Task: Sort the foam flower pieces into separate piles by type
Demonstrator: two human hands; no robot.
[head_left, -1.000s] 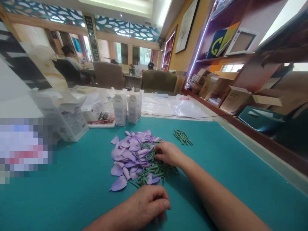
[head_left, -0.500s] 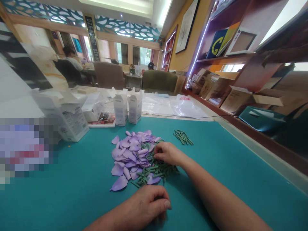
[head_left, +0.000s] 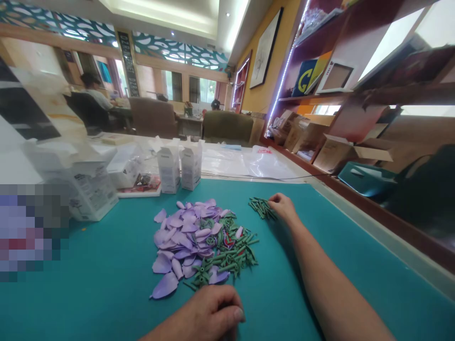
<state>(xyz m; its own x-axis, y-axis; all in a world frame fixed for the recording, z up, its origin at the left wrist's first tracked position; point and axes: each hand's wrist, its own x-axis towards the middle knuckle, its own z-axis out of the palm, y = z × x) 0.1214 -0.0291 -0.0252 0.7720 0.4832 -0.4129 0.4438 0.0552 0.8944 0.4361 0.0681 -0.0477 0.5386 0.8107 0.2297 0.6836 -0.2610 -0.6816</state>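
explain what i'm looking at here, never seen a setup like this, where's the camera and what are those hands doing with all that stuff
There is no machine here: these are a person's own bare hands, seen by one camera worn on their head, looking forward and down. On the teal mat lies a heap of purple petal-shaped pieces, with green pieces mixed in along its right side. The right hand has its fingertips at a small separate pile of green sticks; whether it grips one is unclear. The left hand is curled near the heap, with nothing visibly held.
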